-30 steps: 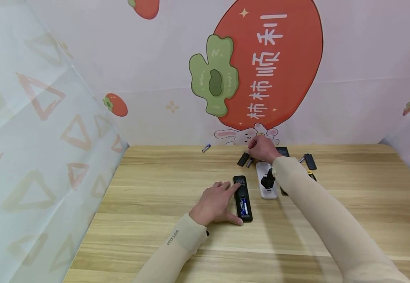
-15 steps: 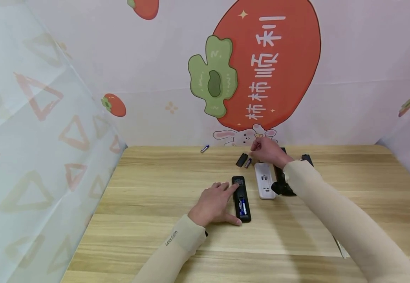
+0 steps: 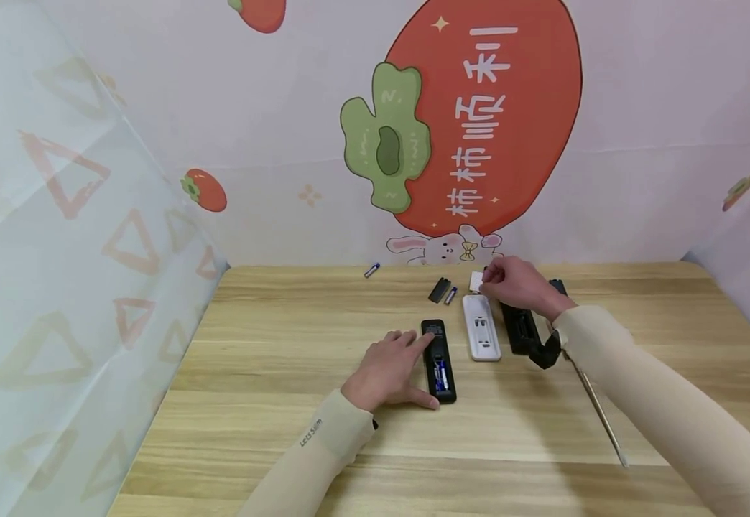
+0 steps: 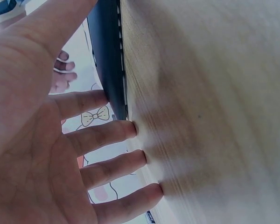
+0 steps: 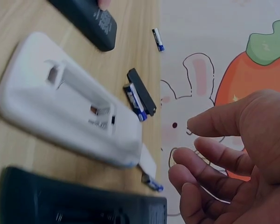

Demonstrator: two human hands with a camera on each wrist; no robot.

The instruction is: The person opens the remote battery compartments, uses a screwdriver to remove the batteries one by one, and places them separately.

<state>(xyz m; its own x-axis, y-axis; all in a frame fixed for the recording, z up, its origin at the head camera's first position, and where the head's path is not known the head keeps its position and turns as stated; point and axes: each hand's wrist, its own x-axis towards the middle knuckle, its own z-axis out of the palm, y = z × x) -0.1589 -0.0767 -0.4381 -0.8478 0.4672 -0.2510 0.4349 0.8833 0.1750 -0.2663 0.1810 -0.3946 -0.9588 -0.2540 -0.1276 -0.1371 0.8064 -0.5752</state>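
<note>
My left hand (image 3: 391,370) rests over a black remote control (image 3: 436,337), its index finger on the upper back and the thumb at the lower side. Two blue-and-white batteries (image 3: 441,375) lie in that remote's uncovered compartment. In the left wrist view, the fingers (image 4: 109,137) are spread, tips at the tabletop. Toward the back, my right hand (image 3: 520,283) hovers near a small white battery cover (image 3: 475,281), fingers loosely curled around nothing in the right wrist view. A white remote control (image 5: 70,102) with a bare battery compartment lies below it. A second black remote (image 3: 522,330) is partly hidden by the wrist.
A black battery cover (image 3: 440,289) and a battery (image 3: 450,296) lie behind the remotes. Another battery (image 3: 371,270) is near the table's back edge, and one (image 5: 152,182) is beside the white cover. A thin metal rod (image 3: 598,409) lies under the right forearm.
My right hand has shifted rightward, uncovering the white battery cover. Its forearm moved right too, exposing the white remote and the metal rod. The left hand stays on the black remote.
</note>
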